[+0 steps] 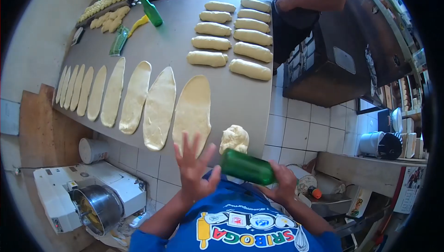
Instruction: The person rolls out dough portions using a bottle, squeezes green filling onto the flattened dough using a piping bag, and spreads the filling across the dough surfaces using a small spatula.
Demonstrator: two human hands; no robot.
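Observation:
A green glass bottle [247,167] lies sideways in front of my chest, with my right hand [283,183] wrapped round its right end. My left hand [195,171] is raised with its fingers spread and holds nothing, just below the nearest flat dough strip [193,108]. Close above the bottle, a rough lump of dough [234,139] sits at the table's near edge. Several long, flat dough strips, one of them a wide one [160,108], stretch leftward in a row. Rolled dough logs [250,68] lie in two columns at the far right of the table [152,48].
Another green bottle [151,11], a yellow item [138,24] and a green packet [119,40] lie at the far left. Braided dough [105,4] is behind them. A person [310,2] stands at the far right. A mixer [95,205] is at lower left.

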